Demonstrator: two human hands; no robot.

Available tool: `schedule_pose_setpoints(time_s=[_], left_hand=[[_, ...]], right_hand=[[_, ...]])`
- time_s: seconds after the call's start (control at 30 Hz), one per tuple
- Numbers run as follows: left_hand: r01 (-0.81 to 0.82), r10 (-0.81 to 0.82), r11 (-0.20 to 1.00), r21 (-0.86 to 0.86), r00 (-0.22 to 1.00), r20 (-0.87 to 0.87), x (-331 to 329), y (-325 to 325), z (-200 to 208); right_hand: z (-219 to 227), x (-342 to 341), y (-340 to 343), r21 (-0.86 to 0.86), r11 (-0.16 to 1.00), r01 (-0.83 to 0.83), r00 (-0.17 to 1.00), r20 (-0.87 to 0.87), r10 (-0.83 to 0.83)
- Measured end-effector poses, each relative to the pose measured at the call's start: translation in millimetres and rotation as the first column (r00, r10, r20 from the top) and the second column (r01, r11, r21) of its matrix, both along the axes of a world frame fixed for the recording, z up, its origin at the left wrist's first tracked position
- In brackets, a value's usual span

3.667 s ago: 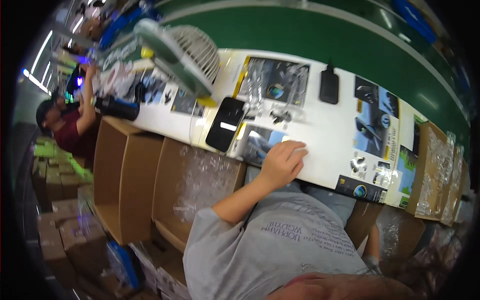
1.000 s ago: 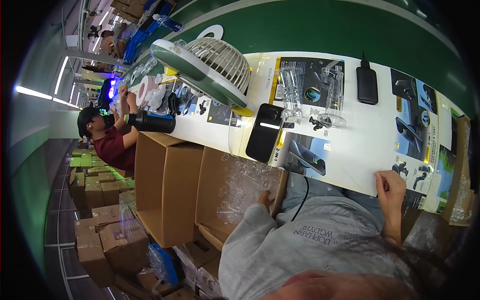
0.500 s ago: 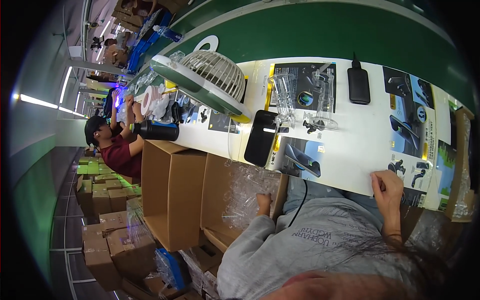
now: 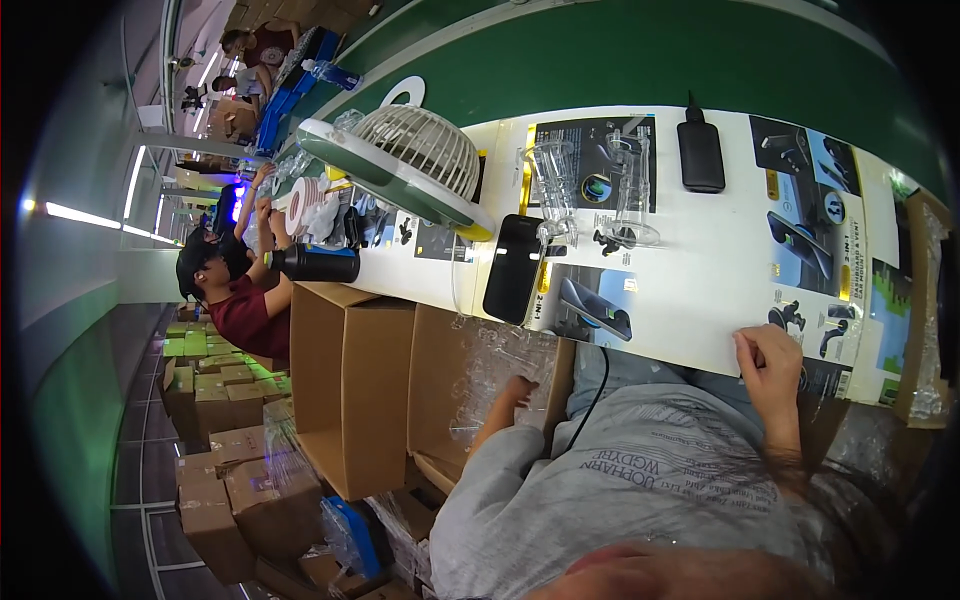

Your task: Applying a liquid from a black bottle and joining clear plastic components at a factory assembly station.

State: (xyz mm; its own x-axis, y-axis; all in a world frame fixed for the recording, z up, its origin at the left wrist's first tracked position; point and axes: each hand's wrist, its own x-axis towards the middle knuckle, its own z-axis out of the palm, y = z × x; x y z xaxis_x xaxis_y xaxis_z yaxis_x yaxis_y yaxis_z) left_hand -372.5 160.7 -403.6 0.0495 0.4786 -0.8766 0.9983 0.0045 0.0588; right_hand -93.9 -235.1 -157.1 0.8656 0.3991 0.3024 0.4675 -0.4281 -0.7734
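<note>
My left hand (image 4: 517,391) is down in an open cardboard box (image 4: 432,365) at the table's near side. Its fingers are partly spread above clear plastic pieces (image 4: 490,372), and I see nothing held in them. My right hand (image 4: 772,364) rests on the near edge of the white printed sheet (image 4: 690,290), its fingers loosely curled with nothing visible inside. Two clear plastic tube-like parts, one on the left (image 4: 553,190) and one on the right (image 4: 630,190), stand on the sheet. Beside the left one lies a black smartphone (image 4: 514,270).
A green and white fan (image 4: 400,170) stands left of the phone. A black device with a short cable (image 4: 701,157) lies toward the back. Further left are a black bottle (image 4: 318,263) and a co-worker in a dark red shirt (image 4: 250,318). A second cardboard box (image 4: 375,400) adjoins mine.
My left hand has shifted slightly left and up in the box, and its fingers have loosened. My right hand stays at the sheet's edge. The whole view has shifted a little.
</note>
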Motion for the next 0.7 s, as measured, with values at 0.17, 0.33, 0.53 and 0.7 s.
schedule_pose_setpoints(time_s=[0.17, 0.33, 0.53, 0.7], left_hand=[[0.285, -0.258, 0.958, -0.016, 0.889, 0.378, -58.4, -24.0, -90.5], [0.653, -0.727, 0.682, 0.329, 0.656, 0.204, -89.7, -44.0, -120.7], [0.559, -0.53, 0.602, 0.571, 0.814, -0.238, -21.9, -43.5, -2.8], [0.472, -0.377, 0.784, 0.403, 0.878, -0.294, -20.2, -42.2, 10.4]], right_hand=[[9.8, 0.7, -1.4, 0.027, 0.998, -0.05, 0.998, -0.022, 0.05], [4.5, -1.4, 1.7, 0.015, 0.996, -0.085, 0.996, -0.02, 0.085], [1.8, -3.1, -3.4, -0.004, 0.999, -0.043, 0.999, -0.015, 0.043], [1.2, -2.0, -1.7, -0.006, 1.0, -0.02, 1.0, -0.008, 0.019]])
